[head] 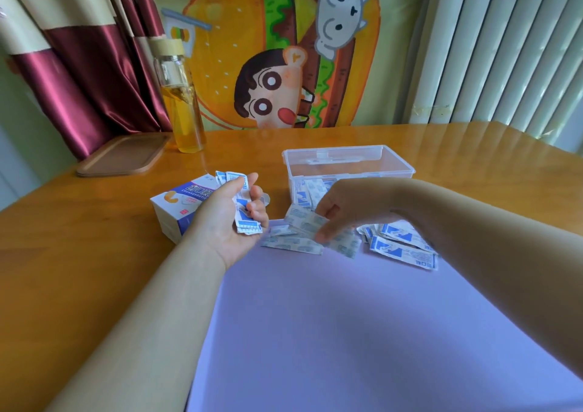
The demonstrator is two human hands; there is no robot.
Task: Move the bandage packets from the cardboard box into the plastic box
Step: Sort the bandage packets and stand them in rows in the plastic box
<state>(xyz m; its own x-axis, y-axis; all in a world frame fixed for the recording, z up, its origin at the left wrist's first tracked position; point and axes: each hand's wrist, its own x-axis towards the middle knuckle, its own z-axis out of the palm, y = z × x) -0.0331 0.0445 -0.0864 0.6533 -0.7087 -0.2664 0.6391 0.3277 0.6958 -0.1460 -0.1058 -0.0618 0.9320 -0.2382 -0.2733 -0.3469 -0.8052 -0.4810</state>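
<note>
Wooden table (79, 253), left hand (230, 219) palm-up

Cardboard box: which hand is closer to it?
Left. The left hand, gripping bandage packets, is right beside the cardboard box. The right hand is farther away, pinching loose packets on the mat by the plastic box.

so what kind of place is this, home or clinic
Most likely a room in a home: a wooden table beside maroon curtains, a cartoon burger cloth hanging behind it, and a glass bottle of amber drink.
</note>
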